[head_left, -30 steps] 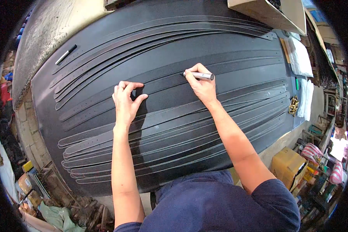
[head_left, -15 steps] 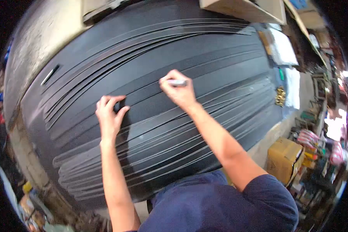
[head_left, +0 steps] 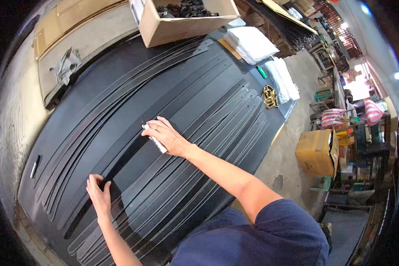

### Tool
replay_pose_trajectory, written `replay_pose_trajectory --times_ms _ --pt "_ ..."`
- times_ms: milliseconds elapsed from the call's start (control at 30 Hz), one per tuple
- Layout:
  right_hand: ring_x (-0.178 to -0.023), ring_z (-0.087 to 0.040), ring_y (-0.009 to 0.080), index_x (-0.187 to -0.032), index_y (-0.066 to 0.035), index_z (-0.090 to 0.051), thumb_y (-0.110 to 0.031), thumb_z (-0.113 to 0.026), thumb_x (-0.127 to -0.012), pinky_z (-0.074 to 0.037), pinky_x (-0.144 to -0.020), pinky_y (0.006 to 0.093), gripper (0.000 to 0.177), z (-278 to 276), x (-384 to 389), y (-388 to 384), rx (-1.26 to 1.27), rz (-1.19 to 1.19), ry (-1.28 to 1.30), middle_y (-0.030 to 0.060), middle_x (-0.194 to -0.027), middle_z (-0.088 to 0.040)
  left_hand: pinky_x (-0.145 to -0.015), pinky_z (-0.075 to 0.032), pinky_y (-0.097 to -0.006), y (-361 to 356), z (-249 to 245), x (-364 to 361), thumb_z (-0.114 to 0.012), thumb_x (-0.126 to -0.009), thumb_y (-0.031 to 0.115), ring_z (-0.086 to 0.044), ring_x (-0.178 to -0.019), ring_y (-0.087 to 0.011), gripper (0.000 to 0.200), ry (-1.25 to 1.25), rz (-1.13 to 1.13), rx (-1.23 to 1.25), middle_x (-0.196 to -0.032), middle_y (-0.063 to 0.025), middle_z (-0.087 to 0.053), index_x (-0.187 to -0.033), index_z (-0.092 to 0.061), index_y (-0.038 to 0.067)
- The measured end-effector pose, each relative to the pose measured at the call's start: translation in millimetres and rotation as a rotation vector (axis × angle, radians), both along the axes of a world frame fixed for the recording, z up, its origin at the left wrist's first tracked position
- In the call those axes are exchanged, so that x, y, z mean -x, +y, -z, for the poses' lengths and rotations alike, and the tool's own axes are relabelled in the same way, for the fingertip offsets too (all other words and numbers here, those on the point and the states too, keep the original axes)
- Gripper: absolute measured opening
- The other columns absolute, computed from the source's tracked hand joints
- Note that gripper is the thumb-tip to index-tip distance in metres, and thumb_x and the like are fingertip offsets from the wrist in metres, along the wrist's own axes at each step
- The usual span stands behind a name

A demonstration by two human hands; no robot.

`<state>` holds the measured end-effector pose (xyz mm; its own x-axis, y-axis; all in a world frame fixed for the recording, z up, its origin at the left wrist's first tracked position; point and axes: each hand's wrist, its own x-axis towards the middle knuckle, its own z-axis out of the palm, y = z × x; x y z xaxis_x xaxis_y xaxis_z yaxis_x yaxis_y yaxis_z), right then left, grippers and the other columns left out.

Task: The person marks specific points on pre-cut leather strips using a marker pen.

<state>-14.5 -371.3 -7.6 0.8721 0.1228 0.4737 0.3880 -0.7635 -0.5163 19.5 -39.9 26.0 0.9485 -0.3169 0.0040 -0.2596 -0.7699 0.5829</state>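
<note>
My right hand (head_left: 169, 138) grips a white-barrelled marker (head_left: 158, 145) over a long, narrow black strip (head_left: 127, 150), its dark tip end pointing up and left. Lower left, my left hand (head_left: 99, 198) lies at the same strip, thumb and fingers apart across it. Several black straps with pale edges (head_left: 104, 101) are bunched above the strip. More of these edged straps (head_left: 181, 170) lie side by side below it, close to my body. A second marker (head_left: 35, 167) rests at the far left of the black tabletop (head_left: 48, 146).
A cardboard box of dark parts (head_left: 188, 29) stands at the back edge. White plastic-wrapped packs (head_left: 252, 44), a green object (head_left: 261, 72) and brass-coloured metal pieces (head_left: 270, 96) sit at the right end. A brown carton (head_left: 314, 153) is beyond the table on the right.
The view has turned, so the table slants more and the back box shows fully. Both hands appear lower and farther left. The marker has tilted, and the right hand still holds it.
</note>
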Motion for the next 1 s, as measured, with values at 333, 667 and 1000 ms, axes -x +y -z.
replay_pose_trajectory --times_ms 333,667,1000 --pt "-0.1 -0.058 0.0295 -0.111 -0.011 -0.057 -0.003 -0.059 -0.083 -0.043 -0.096 0.0416 0.028 -13.7 20.5 -91.0 0.176 0.027 0.01 0.0107 -0.099 -0.057 -0.085 -0.042 -0.0411 23.2 -5.8 26.9 -0.063 -0.076 -0.013 -0.052 -0.092 -0.0348 0.028 -0.079 0.143 0.114 -0.091 -0.0155 -0.053 -0.092 -0.045 0.0" --pt "-0.096 -0.057 0.0329 -0.112 -0.007 -0.058 -0.007 -0.061 -0.082 -0.049 -0.087 0.0417 0.03 -49.3 110.0 -62.9 0.06 -0.022 -0.013 0.0132 -0.096 -0.054 -0.091 -0.038 -0.0442 69.0 -51.9 98.3 -0.071 -0.072 -0.005 -0.053 -0.101 -0.0348 0.031 0.222 0.217 -0.105 -0.101 -0.0133 -0.057 -0.09 -0.048 0.004" --pt "-0.112 -0.06 0.0377 -0.116 -0.008 -0.059 0.009 -0.065 -0.07 -0.051 -0.096 0.0454 0.049 -38.5 139.4 -40.9 -0.126 0.108 -0.031 0.014 -0.119 -0.065 -0.111 -0.033 -0.0452 68.4 -16.5 56.8 -0.066 -0.089 0.005 -0.042 -0.134 -0.0368 0.041 -0.042 0.088 -0.057 -0.137 -0.0205 -0.052 -0.127 -0.055 0.001"
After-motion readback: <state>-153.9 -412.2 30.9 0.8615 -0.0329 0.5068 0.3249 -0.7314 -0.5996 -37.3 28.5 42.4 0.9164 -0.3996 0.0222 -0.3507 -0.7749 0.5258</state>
